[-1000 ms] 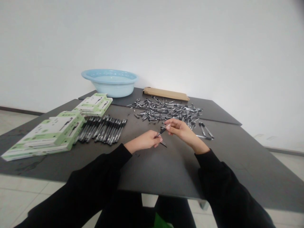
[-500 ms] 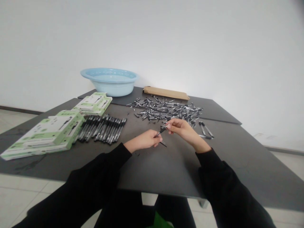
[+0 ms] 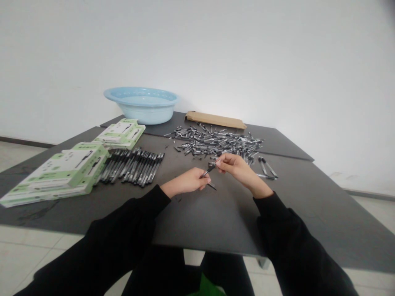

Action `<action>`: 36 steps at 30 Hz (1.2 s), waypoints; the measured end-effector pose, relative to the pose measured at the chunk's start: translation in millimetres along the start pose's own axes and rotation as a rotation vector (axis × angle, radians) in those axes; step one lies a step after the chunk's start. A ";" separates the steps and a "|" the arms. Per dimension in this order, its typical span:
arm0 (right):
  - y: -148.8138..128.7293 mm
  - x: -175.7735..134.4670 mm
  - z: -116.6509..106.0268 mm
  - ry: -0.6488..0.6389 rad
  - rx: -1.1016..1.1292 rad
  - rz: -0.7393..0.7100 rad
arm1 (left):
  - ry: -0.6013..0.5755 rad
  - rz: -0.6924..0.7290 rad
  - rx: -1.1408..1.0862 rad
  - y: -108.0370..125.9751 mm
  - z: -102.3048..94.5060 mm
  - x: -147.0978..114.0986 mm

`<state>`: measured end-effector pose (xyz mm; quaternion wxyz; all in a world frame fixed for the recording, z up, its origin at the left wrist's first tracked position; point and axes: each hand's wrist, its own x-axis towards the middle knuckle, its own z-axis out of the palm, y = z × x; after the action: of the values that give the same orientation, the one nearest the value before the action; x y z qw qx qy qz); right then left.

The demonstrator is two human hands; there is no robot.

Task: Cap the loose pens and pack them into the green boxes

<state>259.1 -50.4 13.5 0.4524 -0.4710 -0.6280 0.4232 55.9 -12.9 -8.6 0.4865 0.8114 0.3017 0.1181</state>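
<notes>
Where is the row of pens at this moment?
In the head view, the row of pens lies left of the left hand, just right of the nearer green-and-white boxes.

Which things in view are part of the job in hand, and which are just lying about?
Likely part of it:
pen, held between left hand and right hand
loose pen pile, beyond the hands
row of pens, on the left
green-white boxes, printed with pens

Apparently just lying about:
blue basin, at the back
flat brown cardboard, behind the pile
</notes>
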 end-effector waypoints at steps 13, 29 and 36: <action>-4.7 -2.3 0.7 -0.014 0.016 0.007 | -0.008 -0.004 -0.007 1.9 -0.3 -1.5; -6.5 -2.2 -3.2 -0.022 -0.028 -0.003 | 0.006 -0.003 0.022 0.4 0.2 -0.2; 2.4 0.0 -0.5 0.054 -0.113 0.000 | -0.007 -0.001 0.031 0.5 0.6 1.0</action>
<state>260.1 -49.9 11.3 0.4420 -0.5069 -0.6385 0.3743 57.2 -12.9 -8.6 0.4750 0.8191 0.3022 0.1102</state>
